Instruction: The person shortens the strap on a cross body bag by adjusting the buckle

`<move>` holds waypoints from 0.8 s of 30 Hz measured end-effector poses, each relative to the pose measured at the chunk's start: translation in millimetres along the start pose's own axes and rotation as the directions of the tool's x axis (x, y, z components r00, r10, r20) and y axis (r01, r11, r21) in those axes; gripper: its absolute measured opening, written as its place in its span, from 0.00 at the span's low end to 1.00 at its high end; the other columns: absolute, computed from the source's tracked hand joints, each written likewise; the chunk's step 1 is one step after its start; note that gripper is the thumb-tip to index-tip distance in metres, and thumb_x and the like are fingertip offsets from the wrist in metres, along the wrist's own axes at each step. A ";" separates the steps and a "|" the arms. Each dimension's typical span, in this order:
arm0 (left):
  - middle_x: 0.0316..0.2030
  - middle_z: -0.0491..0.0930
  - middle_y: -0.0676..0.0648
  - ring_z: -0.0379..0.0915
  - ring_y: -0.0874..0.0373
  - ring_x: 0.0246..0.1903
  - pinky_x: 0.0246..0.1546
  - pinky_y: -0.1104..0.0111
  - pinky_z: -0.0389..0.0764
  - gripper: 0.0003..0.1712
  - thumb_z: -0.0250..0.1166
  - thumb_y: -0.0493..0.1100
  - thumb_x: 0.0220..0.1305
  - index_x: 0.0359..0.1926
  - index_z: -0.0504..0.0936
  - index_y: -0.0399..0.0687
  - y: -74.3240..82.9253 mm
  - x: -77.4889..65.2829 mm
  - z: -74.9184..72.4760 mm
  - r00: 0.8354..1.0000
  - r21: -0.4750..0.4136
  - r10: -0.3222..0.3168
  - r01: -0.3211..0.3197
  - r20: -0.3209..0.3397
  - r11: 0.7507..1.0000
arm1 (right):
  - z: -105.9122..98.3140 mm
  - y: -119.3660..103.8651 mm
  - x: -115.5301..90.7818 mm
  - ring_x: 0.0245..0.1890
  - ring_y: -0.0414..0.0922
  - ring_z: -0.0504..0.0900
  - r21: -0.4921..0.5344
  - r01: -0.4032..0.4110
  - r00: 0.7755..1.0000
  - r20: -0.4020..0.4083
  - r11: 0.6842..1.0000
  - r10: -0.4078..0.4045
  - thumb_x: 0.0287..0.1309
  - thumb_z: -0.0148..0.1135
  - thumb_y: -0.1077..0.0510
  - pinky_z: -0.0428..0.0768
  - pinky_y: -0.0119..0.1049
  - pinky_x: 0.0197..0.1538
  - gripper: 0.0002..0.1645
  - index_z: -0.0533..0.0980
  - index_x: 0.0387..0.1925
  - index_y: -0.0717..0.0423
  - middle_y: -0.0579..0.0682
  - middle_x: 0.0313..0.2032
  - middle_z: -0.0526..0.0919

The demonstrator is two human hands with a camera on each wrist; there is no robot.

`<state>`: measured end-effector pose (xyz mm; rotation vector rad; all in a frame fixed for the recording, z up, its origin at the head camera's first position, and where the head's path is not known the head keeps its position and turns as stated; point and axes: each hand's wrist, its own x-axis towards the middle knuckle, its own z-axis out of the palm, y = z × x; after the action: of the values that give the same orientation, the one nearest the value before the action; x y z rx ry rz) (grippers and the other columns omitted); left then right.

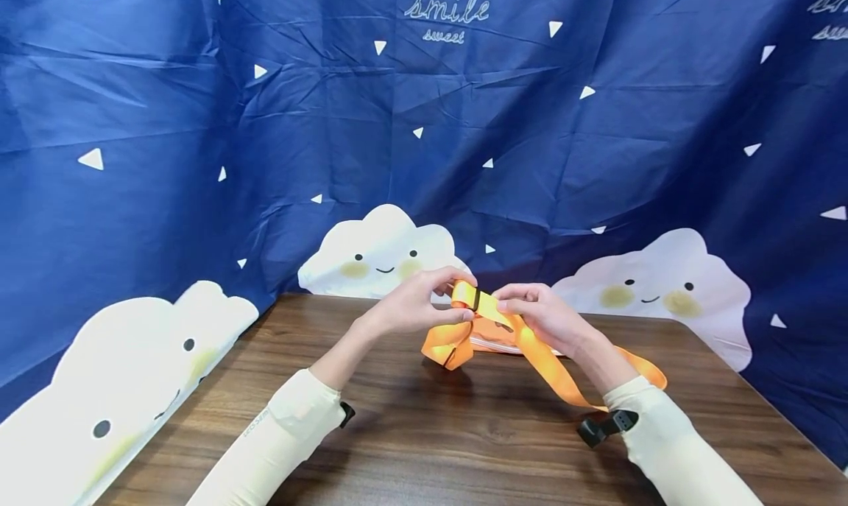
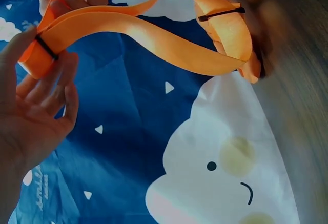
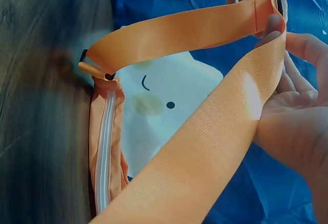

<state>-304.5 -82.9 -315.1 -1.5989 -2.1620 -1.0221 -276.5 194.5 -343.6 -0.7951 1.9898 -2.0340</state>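
Note:
An orange webbing strap (image 1: 548, 370) is held up above the table, with a black slider buckle (image 1: 476, 300) threaded on it. My left hand (image 1: 420, 303) pinches the strap between thumb and fingers at the slider. Just to the right, my right hand (image 1: 546, 318) grips the strap between thumb and fingers. From there the strap hangs down and loops behind the right wrist. Behind the hands lies an orange bag (image 3: 97, 131) with a white zipper (image 3: 105, 152), mostly hidden in the head view. A black ring (image 2: 221, 14) joins the strap to the bag's end.
The brown wood-grain table (image 1: 424, 447) stretches beneath both arms. A blue cloth (image 1: 344, 123) with white clouds and triangles hangs behind the table and along its left side. Dark wrist bands (image 1: 607, 426) sit over the pale sleeves.

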 end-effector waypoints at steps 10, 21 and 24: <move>0.43 0.78 0.60 0.75 0.64 0.41 0.47 0.68 0.78 0.25 0.77 0.51 0.60 0.54 0.78 0.52 -10.0 -0.4 2.0 0.999 -0.008 0.012 -0.011 0.045 1.000 | 14.1 -0.9 6.4 0.38 0.50 0.86 0.003 -0.002 1.000 -0.010 1.000 0.002 0.69 0.63 0.64 0.84 0.41 0.47 0.13 0.81 0.51 0.67 0.59 0.40 0.86; 0.42 0.77 0.59 0.74 0.65 0.40 0.43 0.68 0.79 0.28 0.76 0.51 0.60 0.57 0.77 0.49 -9.9 0.3 -0.6 0.999 0.013 0.037 -0.037 0.039 0.999 | 32.1 -12.9 9.2 0.34 0.50 0.83 -0.049 -0.136 0.985 -0.114 0.989 0.130 0.68 0.67 0.51 0.85 0.39 0.42 0.19 0.82 0.47 0.65 0.57 0.36 0.84; 0.41 0.78 0.59 0.75 0.64 0.40 0.44 0.68 0.80 0.34 0.77 0.52 0.59 0.62 0.75 0.48 -10.4 0.4 -1.4 0.999 -0.002 0.020 -0.020 0.030 1.000 | 36.5 -15.6 10.9 0.33 0.49 0.82 -0.056 -0.148 0.980 -0.142 0.987 0.139 0.67 0.68 0.51 0.84 0.37 0.39 0.18 0.81 0.44 0.64 0.56 0.35 0.83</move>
<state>-314.4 -85.1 -317.8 -1.6435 -2.1602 -1.0009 -264.0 158.7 -327.5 -0.5177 2.1305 -1.9992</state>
